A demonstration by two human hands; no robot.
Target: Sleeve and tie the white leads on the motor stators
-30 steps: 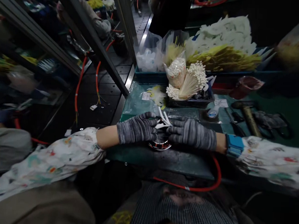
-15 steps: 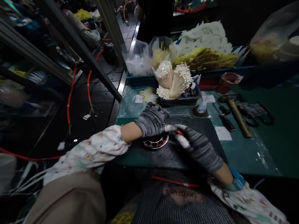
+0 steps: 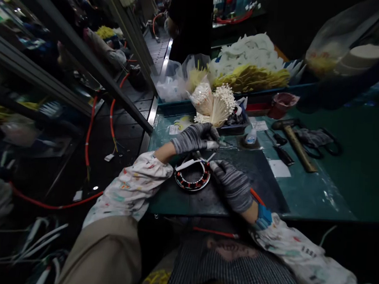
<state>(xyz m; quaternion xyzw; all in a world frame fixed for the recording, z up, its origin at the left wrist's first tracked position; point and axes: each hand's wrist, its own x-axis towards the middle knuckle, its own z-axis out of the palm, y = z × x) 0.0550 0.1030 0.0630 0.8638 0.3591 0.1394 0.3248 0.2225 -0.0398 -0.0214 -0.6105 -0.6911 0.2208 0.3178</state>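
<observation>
Hands apart; cannot tell whether either grips. My left grey-striped knit-gloved hand (image 3: 196,139) is above the black-and-red wound ring (image 3: 192,186) on the dark flat mat (image 3: 254,173); my right grey-striped knit-gloved hand (image 3: 232,183) is beside it. Risk: white tubular sleeve (image 3: 185,164) slipping, if snagged.

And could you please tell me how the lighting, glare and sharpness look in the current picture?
Head view: dim overall, very dark below the table; head view: small bright glints on the clear sheet; head view: fine detail at the ring looks soft.
</observation>
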